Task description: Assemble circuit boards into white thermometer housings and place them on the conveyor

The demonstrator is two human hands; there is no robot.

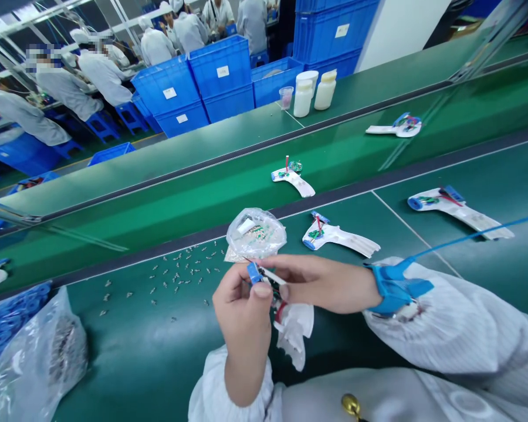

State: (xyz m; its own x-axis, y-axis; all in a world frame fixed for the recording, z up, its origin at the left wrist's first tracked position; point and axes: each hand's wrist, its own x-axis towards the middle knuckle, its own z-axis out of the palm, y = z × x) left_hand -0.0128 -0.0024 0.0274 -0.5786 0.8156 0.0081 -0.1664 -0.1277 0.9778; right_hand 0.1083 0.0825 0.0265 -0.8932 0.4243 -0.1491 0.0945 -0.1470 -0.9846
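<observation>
My left hand [242, 310] and my right hand [317, 283] meet over the green mat [158, 363], both pinching a small electronic assembly with a blue part [254, 272] and thin red wire. A white plastic piece [294, 334] hangs below the assembly, partly hidden by my fingers. Just beyond my fingertips lies a clear plastic bag of small circuit boards [256, 233]. Several tiny metal parts [180, 274] are scattered to the left of my hands. A blue antistatic strap [393, 287] circles my right wrist.
Similar white-and-blue assemblies [341, 237] lie on the mat and the green conveyor belt [290, 158]. A plastic bag of parts [39, 360] sits at the near left. Beyond the belt stand bottles [310, 94], blue crates [193, 82] and co-workers in white.
</observation>
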